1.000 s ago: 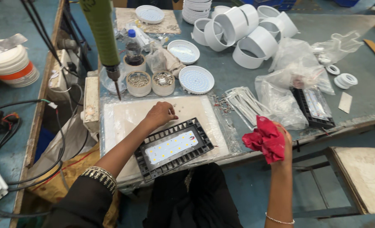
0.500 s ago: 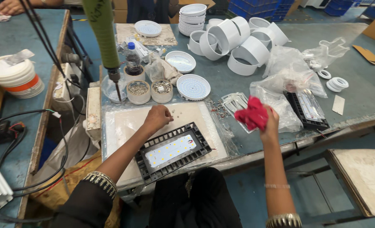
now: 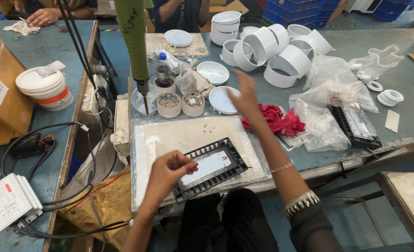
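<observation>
A black rectangular light fixture (image 3: 235, 170) with a white LED board lies tilted on the pale work mat (image 3: 169, 135) in front of me. My left hand (image 3: 169, 171) sits at its near-left end with the fingers curled and pinched on its edge. My right hand (image 3: 245, 99) hovers open above the table, fingers spread, over the far right corner of the mat. A crumpled red cloth (image 3: 277, 120) lies on the table just right of that hand, with nothing holding it.
A green hanging screwdriver (image 3: 133, 44) points down at the mat's far left. Two cups of screws (image 3: 181, 103), white discs (image 3: 223, 100), white ring housings (image 3: 281, 51), plastic bags (image 3: 323, 126) and a bagged black fixture (image 3: 356, 125) stand behind and right. Other people's hands (image 3: 41, 16) work at the back.
My right hand has let go of the red cloth, which now lies on the table, and swung left and up. My left hand slid from the fixture's far edge to its near-left end.
</observation>
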